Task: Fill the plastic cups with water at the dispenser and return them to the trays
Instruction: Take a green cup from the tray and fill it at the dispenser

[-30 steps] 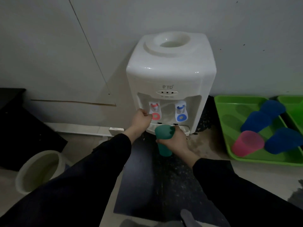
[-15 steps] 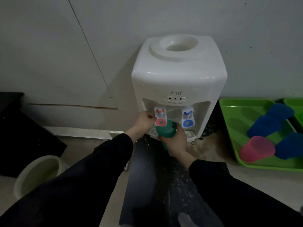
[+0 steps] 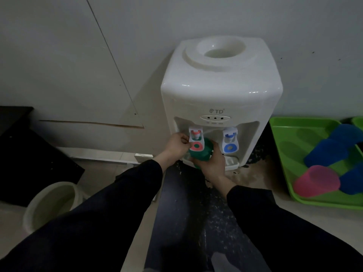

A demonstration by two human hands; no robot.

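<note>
Grey wall fills the background of the head view, with a white dispenser [image 3: 220,91] standing against it on the floor. Its top well holds no bottle that you can see. On its front sit a red tap [image 3: 195,141] to the left and a blue tap [image 3: 229,142] to the right.

Your left hand [image 3: 175,146] is at the red tap, fingers curled and pinching its left edge. Your right hand [image 3: 213,163] is wrapped round a green cup [image 3: 200,154], holding it right under the red tap, its mouth tipped toward the dispenser and partly hidden behind the tap's lever. Whether water is flowing cannot be told.

Right of the dispenser lies a green tray [image 3: 284,146] with blue cups [image 3: 330,152] and a pink cup [image 3: 316,183] lying on their sides in it, close together. The edge of a second tray [image 3: 357,122] shows at the far right.

A pale bucket [image 3: 51,205] stands on the floor at lower left, well apart from the dispenser. A dark mat [image 3: 182,213] runs between your sleeves.
</note>
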